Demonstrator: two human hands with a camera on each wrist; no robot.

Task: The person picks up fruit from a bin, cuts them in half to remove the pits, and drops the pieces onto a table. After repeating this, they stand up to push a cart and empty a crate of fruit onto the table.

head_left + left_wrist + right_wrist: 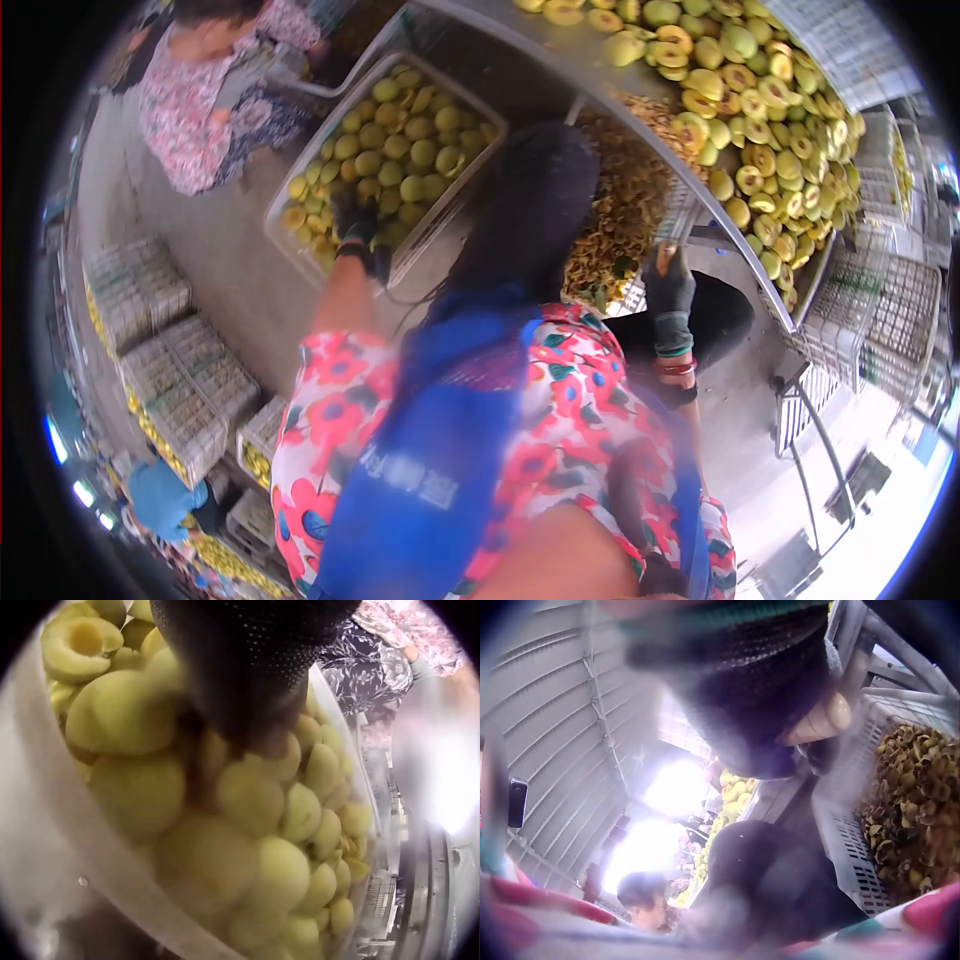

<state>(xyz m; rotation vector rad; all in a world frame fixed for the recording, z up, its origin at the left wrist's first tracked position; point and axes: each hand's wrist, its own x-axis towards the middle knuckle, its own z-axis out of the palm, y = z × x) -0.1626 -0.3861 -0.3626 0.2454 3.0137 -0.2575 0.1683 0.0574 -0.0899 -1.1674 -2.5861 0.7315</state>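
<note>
My left hand (355, 220), in a dark glove, reaches into a pale plastic crate (272, 228) heaped with yellow-green stone fruit (395, 145). In the left wrist view its fingers (251, 712) point down among the fruit, fingertips at the upper layer and partly blurred. A halved fruit (79, 646) with a hollow centre lies near that crate's rim. My right hand (670, 285), gloved too, is low beside the metal table's edge. Its fingers curl round a tan, round-ended handle (823, 722); the rest of this tool is hidden.
Halved fruit (790, 165) covers the metal table (735, 235) at upper right. Below its edge stands a basket of brownish scraps (620, 200). Another person (190, 120) sits at upper left. Stacked crates (190, 390) stand at left, more crates (890, 310) at right.
</note>
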